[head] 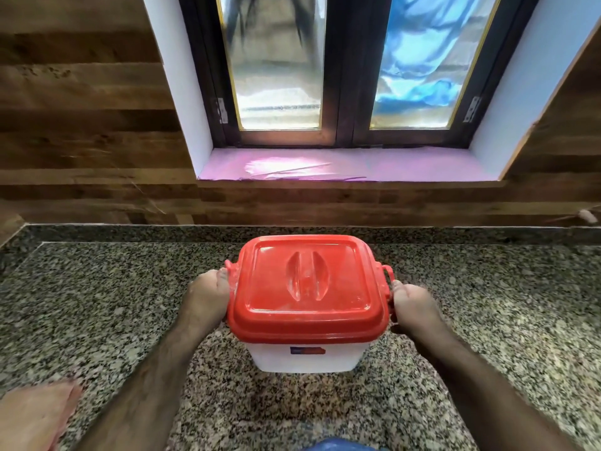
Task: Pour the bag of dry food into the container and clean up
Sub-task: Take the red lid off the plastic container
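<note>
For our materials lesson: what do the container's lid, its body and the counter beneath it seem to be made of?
Lid: glossy red plastic, judging by moulded ridges and soft highlights. Container body: white, slightly translucent-looking plastic, smooth. Counter: speckled black-and-grey stone, probably polished granite, given its grain and sheen.

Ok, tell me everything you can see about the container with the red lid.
The container is a white, plastic-looking tub, roughly square, standing upright on the speckled stone counter below the window. Its glossy red lid is on, with a moulded grip recess in the middle and a red clasp on each side. A small blue and red label sits on the front wall. The left hand and right hand press against its two sides under the lid.
</note>
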`<state>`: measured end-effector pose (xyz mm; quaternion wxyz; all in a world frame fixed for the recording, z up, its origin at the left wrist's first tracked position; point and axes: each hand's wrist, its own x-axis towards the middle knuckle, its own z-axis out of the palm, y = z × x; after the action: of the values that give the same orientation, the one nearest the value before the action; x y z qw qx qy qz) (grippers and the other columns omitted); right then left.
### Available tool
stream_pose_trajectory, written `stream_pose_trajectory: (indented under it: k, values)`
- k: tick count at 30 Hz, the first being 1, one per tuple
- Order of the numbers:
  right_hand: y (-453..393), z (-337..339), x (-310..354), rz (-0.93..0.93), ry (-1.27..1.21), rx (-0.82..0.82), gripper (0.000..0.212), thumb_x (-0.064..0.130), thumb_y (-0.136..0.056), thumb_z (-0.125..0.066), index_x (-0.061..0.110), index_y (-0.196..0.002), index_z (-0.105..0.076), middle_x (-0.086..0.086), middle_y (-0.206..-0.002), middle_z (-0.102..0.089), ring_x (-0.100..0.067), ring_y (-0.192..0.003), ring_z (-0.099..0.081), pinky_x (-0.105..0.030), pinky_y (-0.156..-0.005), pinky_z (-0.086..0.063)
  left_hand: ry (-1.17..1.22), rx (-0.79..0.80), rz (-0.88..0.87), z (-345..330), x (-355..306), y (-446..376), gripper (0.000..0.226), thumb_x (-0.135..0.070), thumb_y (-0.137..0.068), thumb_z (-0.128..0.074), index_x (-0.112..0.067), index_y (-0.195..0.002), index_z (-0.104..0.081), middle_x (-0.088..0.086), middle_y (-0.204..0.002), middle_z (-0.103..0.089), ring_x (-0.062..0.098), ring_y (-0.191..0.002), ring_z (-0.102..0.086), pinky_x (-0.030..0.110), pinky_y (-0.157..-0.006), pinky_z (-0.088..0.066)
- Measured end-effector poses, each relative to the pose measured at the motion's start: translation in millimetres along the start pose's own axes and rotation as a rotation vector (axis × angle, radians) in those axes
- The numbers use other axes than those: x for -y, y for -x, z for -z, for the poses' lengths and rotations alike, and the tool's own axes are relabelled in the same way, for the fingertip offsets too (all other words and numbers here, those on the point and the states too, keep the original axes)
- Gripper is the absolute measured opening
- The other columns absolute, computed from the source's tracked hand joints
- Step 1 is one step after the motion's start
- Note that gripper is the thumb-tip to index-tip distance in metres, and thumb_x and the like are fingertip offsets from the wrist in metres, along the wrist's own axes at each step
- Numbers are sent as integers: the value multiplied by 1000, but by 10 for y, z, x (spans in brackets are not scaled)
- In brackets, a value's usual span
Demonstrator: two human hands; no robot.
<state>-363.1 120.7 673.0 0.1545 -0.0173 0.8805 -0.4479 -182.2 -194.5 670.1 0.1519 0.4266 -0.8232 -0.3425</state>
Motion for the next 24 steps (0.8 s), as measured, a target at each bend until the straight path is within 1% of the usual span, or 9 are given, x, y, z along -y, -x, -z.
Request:
stream_pose_trajectory:
  k: [4,9,11,13,15,17,19,21,24]
  values:
    - [18,-21,-93,-79,-221,47,47,36,-116,-38,4,-96,-66,-19,-90,-73,-31,-79,-70,-44,-68,-64,311,100,193,-46,69,148,39,-16,-110,-45,0,-85,-70,17,-74,-73,23,-56,-67,32,-46,-55]
    - [-146,-25,-178,-319,-462,251,38,33,-114,-41,8,-103,-67,-12,-87,-66,-28,-81,-63,-36,-63,-60,496,230,284,-196,210,275,26,-15,-108,-58,4,-102,-74,19,-90,-82,26,-73,-77,38,-60,-63]
    - [-162,43,-218,-364,-389,349,33,27,-111,-49,3,-110,-72,-14,-92,-70,-29,-87,-64,-34,-63,-60,534,198,290,-203,196,308,21,-18,-108,-59,-5,-104,-75,17,-93,-82,28,-78,-80,40,-65,-65]
    - [-191,144,-192,-290,-237,297,37,27,-110,-53,-6,-111,-70,-20,-99,-72,-27,-82,-65,-35,-62,-59,535,92,275,-178,187,320,22,-23,-111,-52,-16,-109,-73,15,-97,-82,28,-82,-79,42,-67,-65]
    - [-174,224,-88,-133,-135,121,36,32,-111,-51,2,-105,-70,-25,-106,-73,-21,-74,-61,-34,-59,-56,589,-13,245,-129,167,324,26,-30,-113,-47,-21,-113,-71,12,-102,-79,29,-88,-77,45,-73,-64]
    - [-96,237,71,7,-62,18,44,46,-109,-51,9,-100,-71,-19,-102,-75,-24,-78,-68,-39,-65,-62,619,-13,206,-78,111,357,29,-38,-113,-47,-22,-114,-71,8,-103,-79,28,-97,-76,47,-82,-63]
    - [17,204,217,77,47,35,56,62,-103,-54,10,-94,-72,-11,-93,-76,-27,-83,-73,-46,-73,-66,583,30,168,-57,20,407,29,-44,-112,-49,-24,-116,-69,3,-104,-79,21,-99,-76,38,-80,-60]
    - [96,182,309,78,125,87,59,71,-91,-66,13,-97,-72,-6,-91,-77,-22,-79,-75,-38,-66,-64,544,39,133,-54,-62,467,21,-46,-112,-51,-31,-122,-61,1,-102,-78,17,-93,-76,31,-71,-58]
    - [97,132,311,60,150,120,77,74,-62,-90,19,-111,-68,-1,-100,-77,-20,-85,-77,-40,-72,-67,537,51,117,-66,-115,522,37,-51,-110,-51,-22,-130,-64,5,-100,-81,22,-86,-81,40,-69,-67]
